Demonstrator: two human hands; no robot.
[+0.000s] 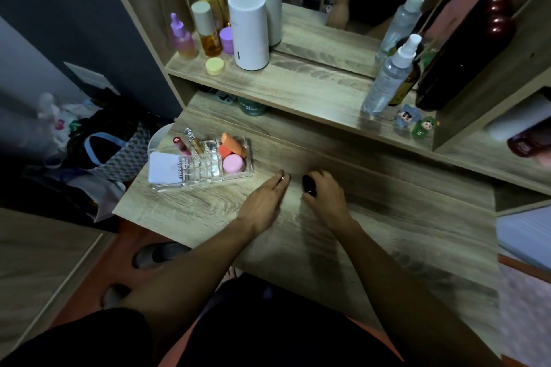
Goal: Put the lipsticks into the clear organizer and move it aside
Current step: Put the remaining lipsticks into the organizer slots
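Lipstick [309, 185] — dark, under curled right-hand fingers [320, 185] gripping it, left fingers [281, 180] flat, spread — organizer [205, 162] left.

**Little legible lettering**

A white card [163, 170] leaning in the clear organizer [202, 162], left of both hands, carries slanted dark script, too blurred to read. A green jar [252, 107] beyond them shows pale, unreadable letters.

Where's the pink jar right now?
The pink jar sits in the right end compartment of the clear organizer, on the desk's left side, just below the orange sponges.
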